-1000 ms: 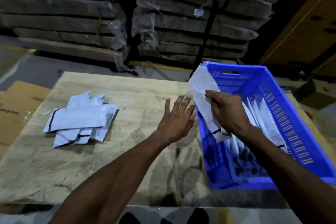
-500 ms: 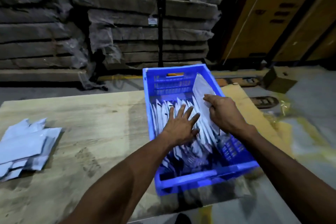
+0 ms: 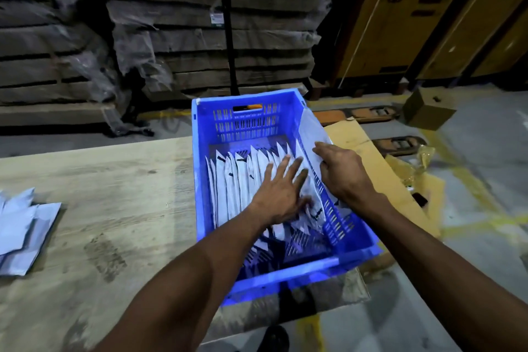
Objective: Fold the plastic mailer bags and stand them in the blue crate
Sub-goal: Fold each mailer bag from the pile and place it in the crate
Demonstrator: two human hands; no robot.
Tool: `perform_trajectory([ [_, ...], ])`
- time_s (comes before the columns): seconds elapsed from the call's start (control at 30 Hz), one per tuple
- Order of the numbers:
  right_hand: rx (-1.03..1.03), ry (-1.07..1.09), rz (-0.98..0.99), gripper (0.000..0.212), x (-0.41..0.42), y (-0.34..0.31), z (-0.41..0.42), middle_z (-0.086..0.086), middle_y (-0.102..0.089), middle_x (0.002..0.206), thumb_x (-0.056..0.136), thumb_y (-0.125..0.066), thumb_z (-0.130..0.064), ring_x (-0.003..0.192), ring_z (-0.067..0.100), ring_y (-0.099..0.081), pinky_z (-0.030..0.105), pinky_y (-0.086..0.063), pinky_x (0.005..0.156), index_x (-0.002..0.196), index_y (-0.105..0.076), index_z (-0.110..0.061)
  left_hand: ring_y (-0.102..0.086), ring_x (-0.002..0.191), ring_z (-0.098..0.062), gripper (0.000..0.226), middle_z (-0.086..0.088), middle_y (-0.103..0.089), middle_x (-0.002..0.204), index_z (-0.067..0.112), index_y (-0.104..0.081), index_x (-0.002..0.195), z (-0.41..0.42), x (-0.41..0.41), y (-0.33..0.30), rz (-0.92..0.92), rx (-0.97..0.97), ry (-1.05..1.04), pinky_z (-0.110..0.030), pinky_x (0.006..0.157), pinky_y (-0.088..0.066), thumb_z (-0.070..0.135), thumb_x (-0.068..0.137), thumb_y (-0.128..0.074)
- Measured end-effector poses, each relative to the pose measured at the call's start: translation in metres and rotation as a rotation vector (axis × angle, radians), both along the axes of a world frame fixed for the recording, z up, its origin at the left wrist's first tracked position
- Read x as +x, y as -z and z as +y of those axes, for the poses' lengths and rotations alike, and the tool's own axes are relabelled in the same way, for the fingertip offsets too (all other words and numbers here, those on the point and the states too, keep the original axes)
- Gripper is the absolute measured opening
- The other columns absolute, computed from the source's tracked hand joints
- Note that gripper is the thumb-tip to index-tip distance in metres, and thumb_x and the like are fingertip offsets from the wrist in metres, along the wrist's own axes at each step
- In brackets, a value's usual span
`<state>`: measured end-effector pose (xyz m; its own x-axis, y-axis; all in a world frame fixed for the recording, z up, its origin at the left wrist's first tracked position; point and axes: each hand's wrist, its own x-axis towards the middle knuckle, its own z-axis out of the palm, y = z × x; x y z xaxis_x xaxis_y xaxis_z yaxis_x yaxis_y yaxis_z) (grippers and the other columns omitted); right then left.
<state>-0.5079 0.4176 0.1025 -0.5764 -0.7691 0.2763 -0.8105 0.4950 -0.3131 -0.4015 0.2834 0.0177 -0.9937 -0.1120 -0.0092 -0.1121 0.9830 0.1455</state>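
The blue crate (image 3: 285, 274) sits on the wooden table (image 3: 100, 208). Inside it, a row of folded bags (image 3: 240, 183) stands upright. The left hand (image 3: 281, 193), fingers spread flat, presses against that row. The right hand (image 3: 341, 173) grips 1 folded bag (image 3: 311, 131) at the crate's right wall. Loose bags (image 3: 23, 228) lie well left of the crate.

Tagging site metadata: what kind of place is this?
Likely a warehouse or packing floor: shrink-wrapped stacked boards behind the bench, pallet-jack forks on a concrete floor with yellow lines, and a blue crate of folded mailers.
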Motion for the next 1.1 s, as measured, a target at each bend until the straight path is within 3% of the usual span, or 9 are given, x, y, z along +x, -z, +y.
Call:
perform_trajectory([
  [0.2, 0.035, 0.003, 0.047, 0.035, -0.001, -0.003, 0.002, 0.025, -0.064, 0.13, 0.085, -0.062, 0.003, 0.114, 0.041, -0.066, 0.053, -0.056, 0.094, 0.119, -0.068, 0.005, 0.003, 0.158, -0.033, 0.083, -0.006, -0.023, 0.168, 0.024, -0.021, 0.163, 0.005, -0.027, 0.016, -0.004, -0.017, 0.143, -0.064, 0.123, -0.004, 0.067, 0.095, 0.001],
  [0.4, 0.137, -0.032, 0.116, 0.029, 0.003, 0.009, -0.001, 0.024, -0.066, 0.126, 0.084, -0.062, 0.002, 0.102, 0.044, -0.068, 0.052, -0.059, 0.075, 0.112, -0.067, 0.004, -0.017, 0.153, -0.039, 0.082, -0.008, -0.039, 0.15, 0.028, -0.058, 0.138, -0.007, -0.021, 0.02, -0.021, -0.097, 0.119, -0.07, 0.118, -0.006, 0.064, 0.094, 0.001],
  [0.53, 0.249, -0.043, 0.132, 0.03, 0.008, 0.014, -0.005, 0.025, -0.063, 0.127, 0.081, -0.066, 0.0, 0.107, 0.044, -0.065, 0.049, -0.057, 0.077, 0.111, -0.065, 0.005, 0.007, 0.157, -0.04, 0.067, 0.003, -0.024, 0.166, 0.03, -0.038, 0.154, -0.001, -0.033, 0.018, -0.182, -0.047, 0.095, -0.078, 0.115, 0.002, 0.061, 0.102, -0.011],
  [0.63, 0.333, -0.058, 0.12, 0.029, 0.01, 0.025, -0.011, 0.026, -0.065, 0.122, 0.074, -0.071, 0.002, 0.11, 0.043, -0.065, 0.045, -0.058, 0.073, 0.102, -0.065, 0.004, 0.012, 0.156, -0.043, 0.062, 0.003, -0.017, 0.169, 0.029, -0.026, 0.161, 0.005, -0.033, 0.011, -0.255, -0.064, 0.067, -0.078, 0.114, 0.003, 0.056, 0.106, -0.018],
  [0.8, 0.509, -0.091, 0.158, 0.034, 0.016, 0.034, -0.019, 0.021, -0.067, 0.105, 0.066, -0.082, -0.009, 0.11, 0.042, -0.063, 0.043, -0.05, 0.1, 0.095, -0.068, 0.002, 0.013, 0.156, -0.04, 0.062, 0.004, -0.006, 0.172, 0.028, -0.013, 0.164, 0.0, -0.018, 0.008, -0.245, -0.006, 0.079, -0.076, 0.116, 0.002, 0.054, 0.108, -0.022],
  [0.87, 0.581, -0.087, 0.116, 0.038, 0.016, 0.042, -0.02, 0.016, -0.058, 0.126, 0.087, -0.068, -0.017, 0.131, 0.042, -0.048, 0.042, -0.034, 0.114, 0.122, -0.06, -0.003, 0.007, 0.158, -0.037, 0.06, 0.001, -0.013, 0.171, 0.026, -0.016, 0.163, -0.003, -0.011, 0.011, -0.172, 0.046, 0.072, -0.072, 0.119, -0.003, 0.05, 0.109, -0.024],
  [0.9, 0.58, -0.063, 0.077, 0.04, 0.014, 0.046, -0.02, 0.014, -0.054, 0.131, 0.091, -0.062, -0.02, 0.134, 0.041, -0.044, 0.042, -0.034, 0.113, 0.129, -0.056, -0.006, 0.001, 0.158, -0.035, 0.059, -0.001, -0.017, 0.17, 0.023, -0.02, 0.162, -0.005, -0.006, 0.012, -0.114, 0.043, 0.049, -0.068, 0.121, -0.006, 0.047, 0.109, -0.026],
  [1.0, 0.494, -0.008, 0.008, 0.037, 0.013, 0.054, -0.022, 0.018, -0.058, 0.124, 0.089, -0.044, -0.028, 0.118, 0.043, -0.055, 0.047, -0.049, 0.094, 0.115, -0.058, -0.006, -0.012, 0.157, -0.033, 0.061, -0.007, -0.024, 0.169, 0.014, -0.028, 0.16, -0.008, 0.011, 0.01, 0.016, -0.026, -0.141, -0.06, 0.124, -0.009, 0.044, 0.107, -0.033],
  [1.1, 0.49, -0.031, -0.018, 0.046, 0.012, 0.06, -0.032, 0.019, -0.052, 0.142, 0.096, -0.034, -0.032, 0.13, 0.047, -0.048, 0.053, -0.049, 0.1, 0.125, -0.056, -0.004, -0.004, 0.158, -0.036, 0.07, -0.014, -0.019, 0.169, 0.006, -0.028, 0.159, -0.006, 0.021, 0.01, -0.013, -0.022, -0.426, -0.064, 0.123, -0.001, 0.05, 0.105, -0.034],
])
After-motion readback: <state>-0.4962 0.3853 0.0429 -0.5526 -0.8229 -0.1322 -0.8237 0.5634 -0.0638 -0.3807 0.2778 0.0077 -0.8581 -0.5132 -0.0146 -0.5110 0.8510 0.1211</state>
